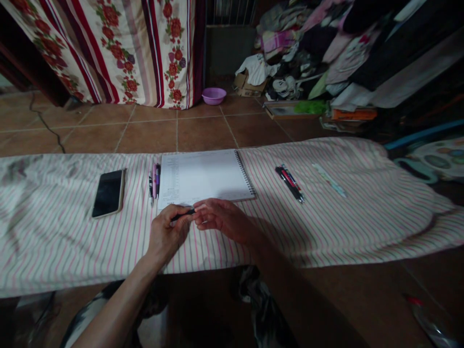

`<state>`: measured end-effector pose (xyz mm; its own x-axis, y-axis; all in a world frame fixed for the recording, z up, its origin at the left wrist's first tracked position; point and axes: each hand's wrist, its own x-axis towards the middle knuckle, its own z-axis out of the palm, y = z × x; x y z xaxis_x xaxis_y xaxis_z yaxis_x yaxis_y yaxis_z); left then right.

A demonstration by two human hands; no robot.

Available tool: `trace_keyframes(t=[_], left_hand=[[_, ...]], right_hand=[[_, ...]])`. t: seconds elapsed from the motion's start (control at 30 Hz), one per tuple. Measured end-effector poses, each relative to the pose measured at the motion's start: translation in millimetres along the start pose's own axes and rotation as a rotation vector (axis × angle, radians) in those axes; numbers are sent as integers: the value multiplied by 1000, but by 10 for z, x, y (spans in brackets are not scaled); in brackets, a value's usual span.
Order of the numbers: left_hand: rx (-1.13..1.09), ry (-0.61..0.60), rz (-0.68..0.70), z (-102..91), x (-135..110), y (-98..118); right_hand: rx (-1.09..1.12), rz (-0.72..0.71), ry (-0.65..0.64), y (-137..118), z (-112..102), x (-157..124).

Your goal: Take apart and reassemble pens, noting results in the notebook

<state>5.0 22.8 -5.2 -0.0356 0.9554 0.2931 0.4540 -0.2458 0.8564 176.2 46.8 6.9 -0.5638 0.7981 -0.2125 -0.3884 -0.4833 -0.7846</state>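
Observation:
Both my hands meet just in front of a spiral notebook [203, 176] that lies open on a striped cloth [326, 227]. My left hand [167, 237] is closed around a dark pen [183, 214]. My right hand [222, 221] pinches the same pen at its right end with fingertips pressed together. Several pens [154, 181] lie in a row along the notebook's left edge. Two or three more pens [290, 182], red and dark, lie to the right of the notebook.
A black phone [108, 192] rests face up at the left on the cloth. A pale ruler-like strip [329, 180] lies further right. Beyond are tiled floor, a floral curtain [119, 48], a purple bowl [213, 95] and a heap of clothes [319, 53].

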Motion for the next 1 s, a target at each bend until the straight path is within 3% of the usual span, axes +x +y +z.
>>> trace_keyframes(t=[0.4, 1.0], left_hand=[[47, 8, 87, -9, 13, -17], [61, -44, 16, 17, -8, -32]], right_hand=[[3, -35, 6, 31, -5, 23], [59, -55, 40, 66, -37, 73]])
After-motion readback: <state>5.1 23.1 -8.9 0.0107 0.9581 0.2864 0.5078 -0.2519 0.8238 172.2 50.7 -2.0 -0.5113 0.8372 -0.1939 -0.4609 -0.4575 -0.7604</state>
